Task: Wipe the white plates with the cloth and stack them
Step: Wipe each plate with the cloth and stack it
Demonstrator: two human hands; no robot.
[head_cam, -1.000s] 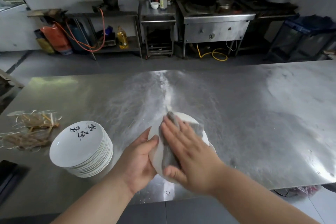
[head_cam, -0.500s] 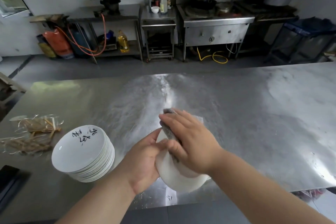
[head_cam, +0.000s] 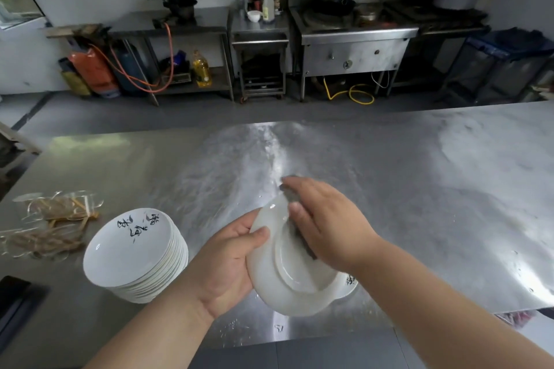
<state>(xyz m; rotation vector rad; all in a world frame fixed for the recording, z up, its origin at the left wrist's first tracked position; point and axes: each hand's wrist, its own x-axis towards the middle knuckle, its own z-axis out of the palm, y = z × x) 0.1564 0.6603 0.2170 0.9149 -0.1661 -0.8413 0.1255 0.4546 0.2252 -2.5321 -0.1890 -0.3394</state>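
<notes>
Head view: my left hand (head_cam: pixel 230 260) grips the plate (head_cam: pixel 287 287), my flat right hand (head_cam: pixel 326 219) presses the cloth (head_cam: pixel 289 195). Black brushed characters mark the stack (head_cam: pixel 129 255).

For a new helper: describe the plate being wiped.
Over the steel table, right of the stack of white plates, the left hand holds one plate. It alone is tilted, underside showing, with the right hand pressing a grey cloth on it.

Well left of the fingers (head_cam: pixel 302 189), clear packets of thin sticks (head_cam: pixel 57 219) lie on the steel bench (head_cam: pixel 419 189); far beyond them, a stove (head_cam: pixel 353 39) carries a black wok (head_cam: pixel 332 4).
</notes>
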